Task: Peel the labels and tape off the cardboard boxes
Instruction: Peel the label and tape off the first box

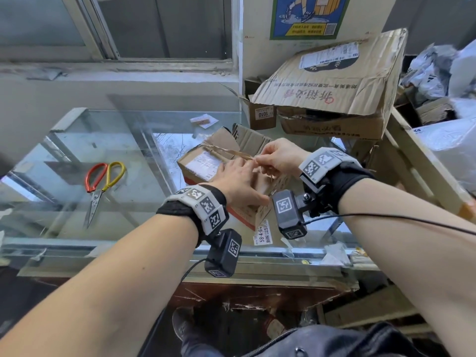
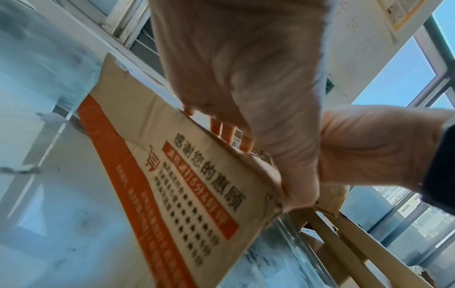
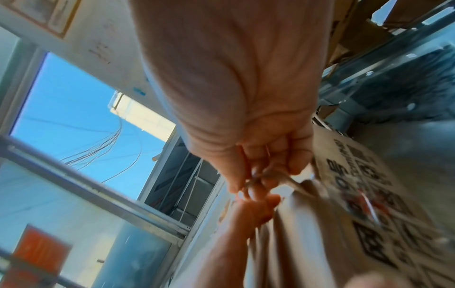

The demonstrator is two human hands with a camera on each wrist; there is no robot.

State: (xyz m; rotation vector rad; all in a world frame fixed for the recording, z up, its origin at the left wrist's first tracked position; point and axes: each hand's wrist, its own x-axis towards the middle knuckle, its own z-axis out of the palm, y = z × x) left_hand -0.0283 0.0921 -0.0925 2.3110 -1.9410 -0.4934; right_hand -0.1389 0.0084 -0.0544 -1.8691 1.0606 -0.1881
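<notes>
A small cardboard box (image 1: pixel 198 155) with a white label (image 1: pixel 203 163) stands on the glass counter. My left hand (image 1: pixel 244 176) lies over its top, thumb hooked over the near corner, and holds it down. The left wrist view shows that hand (image 2: pixel 246 126) clasping the box's printed orange side (image 2: pixel 172 194) at its upper edge. My right hand (image 1: pixel 265 157) pinches a thin brownish strip of tape (image 1: pixel 231 152), stretched taut from the box's top. In the right wrist view, the pinch (image 3: pixel 256 181) holds the tape (image 3: pixel 293 181) beside the box (image 3: pixel 369 194).
Scissors (image 1: pixel 103 186) with red and yellow handles lie on the glass counter (image 1: pixel 128 140) to the left. Large torn boxes (image 1: pixel 329 83) are stacked at the back right, with a small one marked 1010 (image 1: pixel 262 114). A loose label (image 1: pixel 262 235) lies by the counter's front edge. Plastic bags (image 1: pixel 438 73) pile at the right.
</notes>
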